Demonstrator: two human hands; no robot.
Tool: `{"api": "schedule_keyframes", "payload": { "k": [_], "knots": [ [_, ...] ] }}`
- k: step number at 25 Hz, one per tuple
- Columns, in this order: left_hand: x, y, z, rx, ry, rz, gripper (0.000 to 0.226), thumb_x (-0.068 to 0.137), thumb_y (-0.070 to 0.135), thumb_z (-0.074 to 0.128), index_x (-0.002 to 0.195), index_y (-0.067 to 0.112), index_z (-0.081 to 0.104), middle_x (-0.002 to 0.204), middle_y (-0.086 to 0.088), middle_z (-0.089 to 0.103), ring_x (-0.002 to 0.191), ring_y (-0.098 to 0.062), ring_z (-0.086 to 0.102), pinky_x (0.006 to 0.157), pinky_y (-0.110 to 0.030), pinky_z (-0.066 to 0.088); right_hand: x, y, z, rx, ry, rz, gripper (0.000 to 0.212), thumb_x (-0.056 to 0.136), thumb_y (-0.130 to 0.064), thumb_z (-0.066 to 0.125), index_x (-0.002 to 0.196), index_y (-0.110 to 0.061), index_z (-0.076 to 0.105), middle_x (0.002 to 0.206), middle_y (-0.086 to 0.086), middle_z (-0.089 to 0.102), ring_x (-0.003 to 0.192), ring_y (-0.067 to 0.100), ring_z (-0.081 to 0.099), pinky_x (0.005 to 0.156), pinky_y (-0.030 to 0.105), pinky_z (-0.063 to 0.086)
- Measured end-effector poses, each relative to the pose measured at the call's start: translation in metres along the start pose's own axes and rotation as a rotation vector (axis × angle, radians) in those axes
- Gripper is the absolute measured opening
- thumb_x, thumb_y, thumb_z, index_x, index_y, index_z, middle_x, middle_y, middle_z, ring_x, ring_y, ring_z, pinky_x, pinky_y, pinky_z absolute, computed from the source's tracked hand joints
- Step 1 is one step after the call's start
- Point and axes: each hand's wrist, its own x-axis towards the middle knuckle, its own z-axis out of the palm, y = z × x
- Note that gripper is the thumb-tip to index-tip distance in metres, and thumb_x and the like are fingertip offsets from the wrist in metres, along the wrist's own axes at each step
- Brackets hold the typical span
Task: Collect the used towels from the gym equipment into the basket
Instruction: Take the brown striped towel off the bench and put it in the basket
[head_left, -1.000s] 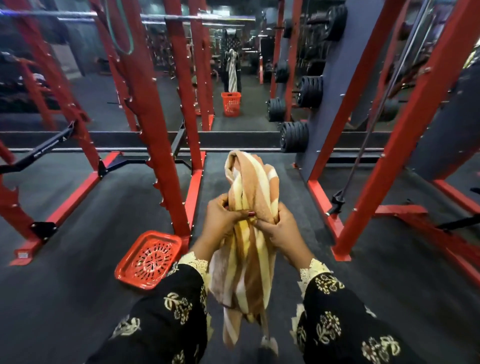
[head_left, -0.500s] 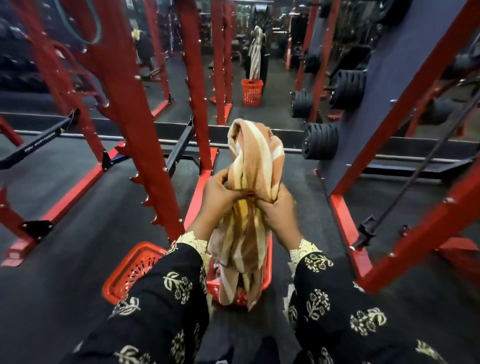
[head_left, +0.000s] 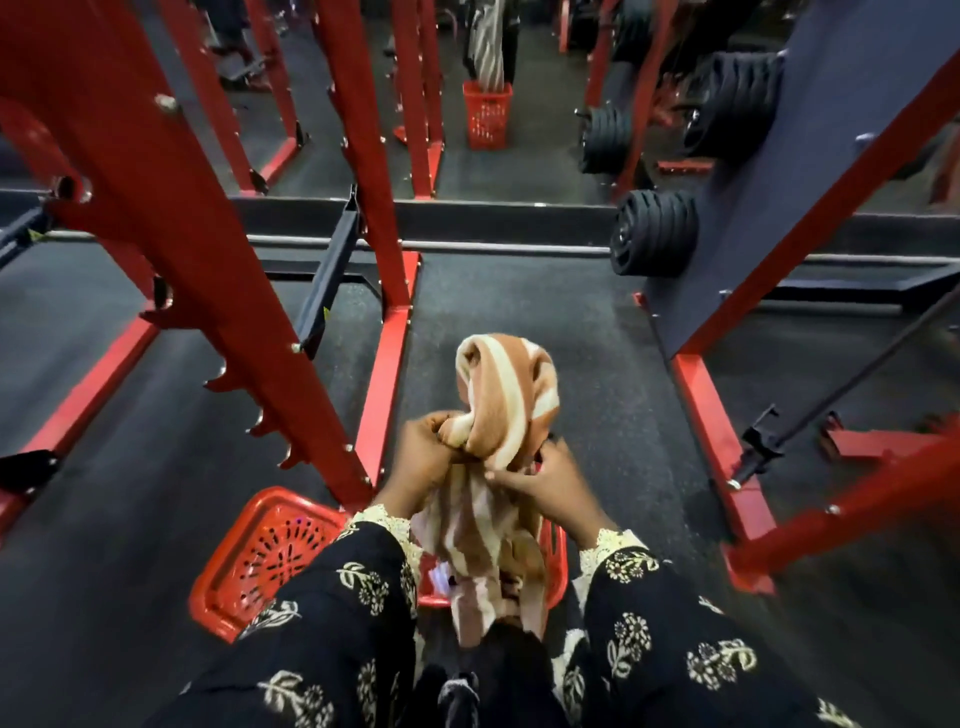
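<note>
Two hands are holding a striped towel right over the red basket.

In the head view, the left hand (head_left: 426, 457) and the right hand (head_left: 540, 483) are gripping the towel (head_left: 506, 395) at its middle. The left hand is on the towel's left side and the right hand is on its right side, and the fingers of both are curling round and pinching the cloth. The towel is hanging long-ways, up and down. A bunched loop is poking up on the far side of the fingers, and the loose end is dangling down into the basket (head_left: 249, 566). The basket is sitting on the floor by the foot of a red rack post (head_left: 239, 322). Both hands are just as close to the basket, so I think the next move is only needing a push down and letting go.
</note>
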Motion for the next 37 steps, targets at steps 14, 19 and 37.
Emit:
{"api": "schedule_keyframes", "payload": {
  "k": [14, 19, 37],
  "knots": [
    [0.027, -0.126, 0.021, 0.272, -0.085, -0.427, 0.039, 0.083, 0.002, 0.068, 0.122, 0.006, 0.064, 0.095, 0.010, 0.068, 0.082, -0.005, 0.060, 0.065, -0.007, 0.044, 0.026, 0.101, 0.059, -0.330, -0.197, 0.411, 0.044, 0.085, -0.017, 0.066, 0.128, -0.013, 0.057, 0.126, 0.013, 0.065, 0.116, 0.029, 0.060, 0.089, 0.028, 0.044],
    [0.026, -0.148, 0.024, 0.263, -0.073, -0.543, 0.042, 0.085, -0.008, 0.057, 0.126, -0.001, 0.059, 0.122, -0.017, 0.065, 0.116, -0.028, 0.061, 0.101, -0.037, 0.048, 0.028, 0.117, 0.061, -0.378, -0.208, 0.434, 0.042, 0.086, -0.010, 0.059, 0.128, -0.013, 0.058, 0.127, 0.013, 0.063, 0.119, 0.030, 0.057, 0.087, 0.024, 0.038],
    [-0.017, -0.075, -0.077, -0.092, 0.366, -0.440, 0.033, 0.091, -0.005, 0.052, 0.123, -0.002, 0.059, 0.105, -0.020, 0.068, 0.075, -0.016, 0.058, 0.059, -0.022, 0.043, 0.062, 0.006, 0.109, -0.052, -0.204, 0.244, 0.035, 0.091, -0.005, 0.056, 0.126, -0.003, 0.059, 0.105, 0.010, 0.065, 0.095, 0.018, 0.057, 0.094, 0.039, 0.049]
  ]
}}
